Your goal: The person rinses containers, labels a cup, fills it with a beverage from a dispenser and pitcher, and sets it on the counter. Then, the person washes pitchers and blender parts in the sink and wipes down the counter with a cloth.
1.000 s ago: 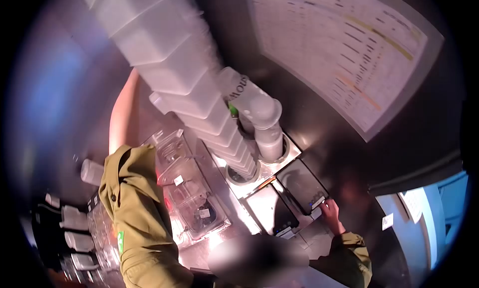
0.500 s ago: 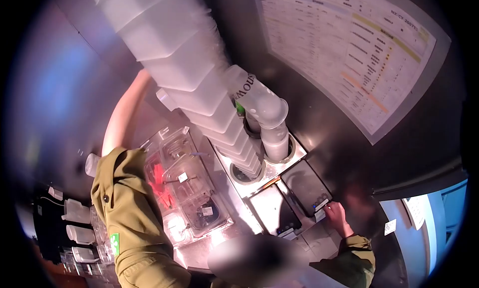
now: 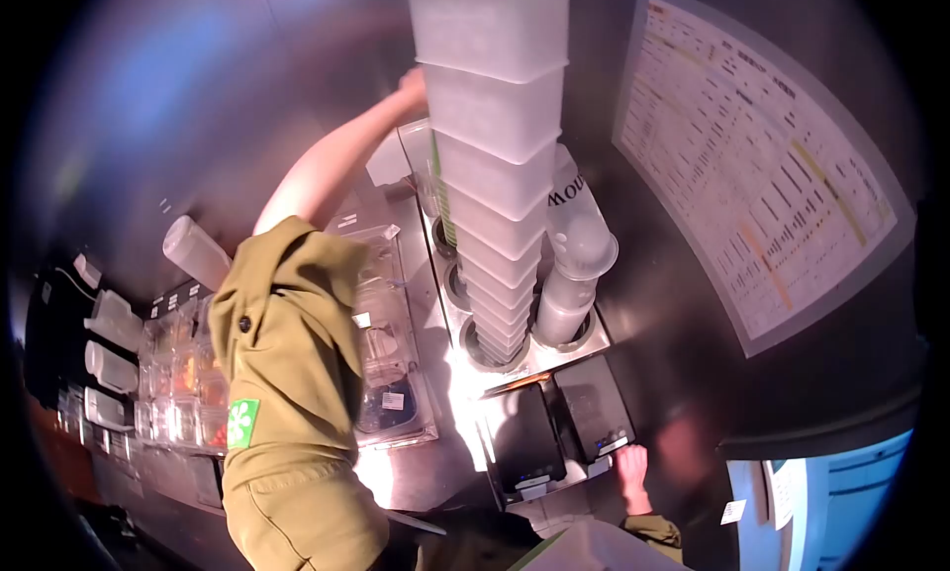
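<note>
My left hand reaches to the far side, beside a tall stack of nested translucent square containers. Its fingers are hidden behind the stack, so a grip on it cannot be made out. My right hand is low on the right, at the front corner of a dark flat scale-like device. Its fingers look curled; anything inside them is hidden. A second such device sits to its left. The stack stands in a round hole of a metal holder.
Translucent round cups with lettering stand right of the stack. Lidded clear boxes lie left of the holder. More food boxes and white scoops are at far left. A printed sheet hangs on the dark wall.
The view has turned, and the stack now appears more upright and further right. My left hand has come partly into sight beside it. My right hand stays near the device's front corner.
</note>
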Demonstrator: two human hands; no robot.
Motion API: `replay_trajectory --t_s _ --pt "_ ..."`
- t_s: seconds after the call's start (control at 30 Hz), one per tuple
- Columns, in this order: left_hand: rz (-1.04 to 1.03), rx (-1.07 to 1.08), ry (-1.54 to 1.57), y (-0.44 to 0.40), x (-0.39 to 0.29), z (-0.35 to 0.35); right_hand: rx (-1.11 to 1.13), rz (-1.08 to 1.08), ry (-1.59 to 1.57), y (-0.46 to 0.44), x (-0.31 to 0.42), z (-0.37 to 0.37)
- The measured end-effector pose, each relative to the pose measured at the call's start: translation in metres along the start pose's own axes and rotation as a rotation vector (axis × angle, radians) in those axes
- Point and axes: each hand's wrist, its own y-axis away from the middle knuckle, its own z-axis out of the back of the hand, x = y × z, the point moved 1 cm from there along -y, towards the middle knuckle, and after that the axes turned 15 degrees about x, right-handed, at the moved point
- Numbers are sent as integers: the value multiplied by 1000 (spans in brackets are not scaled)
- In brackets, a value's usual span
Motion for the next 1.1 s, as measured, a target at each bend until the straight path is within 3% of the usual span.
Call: replay_trajectory --t_s 0.23,0.4,0.5,0.73,0.97,1.1 --pt "113 7 -188 1 -10 3 -76 -10 -48 -10 11 11" --pt "-65 32 -11 -22 32 -6 -38 -50 -51 -16 19 20" --pt "-114 102 -47 -8 11 -3 148 -105 -38 -14 23 28" --pt "-340 104 -15 -13 29 -15 175 -53 -82 -14 25 41" --pt "-256 232 -26 -35 125 17 20 -32 -61 -17 25 47" --pt "-135 249 -35 -18 142 46 -64 -114 -118 -13 26 39"
